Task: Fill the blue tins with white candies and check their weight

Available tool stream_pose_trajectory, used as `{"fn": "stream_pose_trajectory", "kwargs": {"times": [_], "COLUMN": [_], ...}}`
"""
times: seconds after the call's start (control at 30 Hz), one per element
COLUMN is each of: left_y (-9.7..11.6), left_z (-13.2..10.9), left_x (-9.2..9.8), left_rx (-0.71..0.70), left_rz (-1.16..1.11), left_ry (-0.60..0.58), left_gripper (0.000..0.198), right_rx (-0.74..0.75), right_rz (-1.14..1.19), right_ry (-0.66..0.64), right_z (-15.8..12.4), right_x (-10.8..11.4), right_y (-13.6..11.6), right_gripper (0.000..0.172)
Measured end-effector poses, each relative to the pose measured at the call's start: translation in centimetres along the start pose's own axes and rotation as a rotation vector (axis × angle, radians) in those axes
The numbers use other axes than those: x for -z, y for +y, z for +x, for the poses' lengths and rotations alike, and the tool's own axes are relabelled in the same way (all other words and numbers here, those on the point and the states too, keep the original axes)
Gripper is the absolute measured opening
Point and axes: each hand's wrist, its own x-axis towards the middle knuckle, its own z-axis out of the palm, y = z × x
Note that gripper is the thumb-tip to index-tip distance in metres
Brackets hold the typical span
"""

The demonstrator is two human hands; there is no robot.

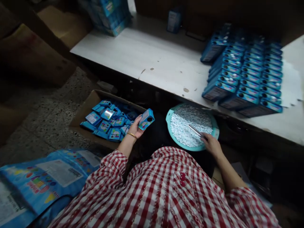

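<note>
A blue pack [145, 119] was gripped by left fingers [137, 122], a metal scoop [195, 130] by right fingers [206, 139]; rowed packs [249, 80] were set out, loose packs [104, 122] were not.

Blue box [146, 119] in left hand [136, 128], metal tool [195, 130] in right hand [212, 144]

your shirt [142, 190] is checked in red and white, your bracelet [132, 135] gold, the packet [143, 119] blue with a black dot [149, 119], the basin [168, 116] turquoise, its pellets [182, 128] whitish, and the desk [161, 47] white with brownish patches [186, 90].
</note>
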Motion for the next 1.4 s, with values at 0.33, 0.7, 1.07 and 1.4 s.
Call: {"fn": "stream_pose_trajectory", "kwargs": {"times": [0.33,0.7,1.07,1.4], "left_y": [-2.2,-2.1,-3.3,-6.8], "left_z": [-3.5,-5.6,-1.4,0.2], "left_x": [-4.0,-8.3,-7.8,-11.9], "left_rx": [0.157,-0.159,0.118,0.153], "left_rz": [0.771,1.388,0.499,0.271], "left_ry": [-0.666,-1.015,-0.544,-0.524], "left_gripper": [0.077,0.037,0.047,0.041], "right_rx": [-0.038,-0.088,-0.061,0.133], "right_rz": [-0.292,0.132,0.443,0.307], "right_ry": [-0.089,-0.044,0.030,-0.016], "right_z": [-0.4,4.7,4.0,1.6], "right_x": [0.9,-4.9,-2.9,8.3], "right_y": [-1.5,-4.1,-2.4,-3.0], "right_gripper": [0.030,0.031,0.031,0.032]}}
